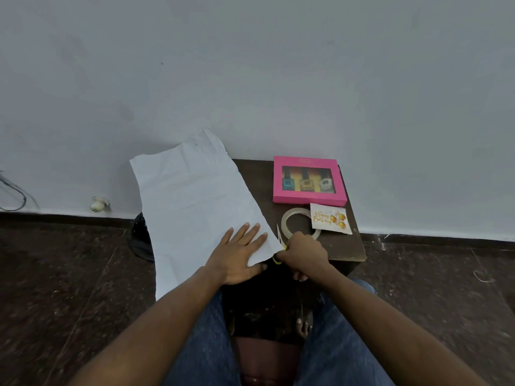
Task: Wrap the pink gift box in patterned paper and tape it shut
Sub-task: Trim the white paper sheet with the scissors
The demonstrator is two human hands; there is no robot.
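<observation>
Nearest you, your two hands work at the table's near edge. Your left hand lies flat with fingers straight and spread, pressing on the near right corner of one sheet of paper, whose pale back faces up. Your right hand is curled tight round the yellow handles of one pair of scissors, blades pointing far along the paper's right edge.

Just past that hand lies one roll of clear tape, flat on the dark table. Touching its right side is one card reading "Happy Birthday" in gold, with balloons.

Farther back at the wall stands one pink gift box, apart from the paper; its window shows three small bottles. The lettering on its top band is too faint to read.

The paper overhangs the table's left side, hiding it.
</observation>
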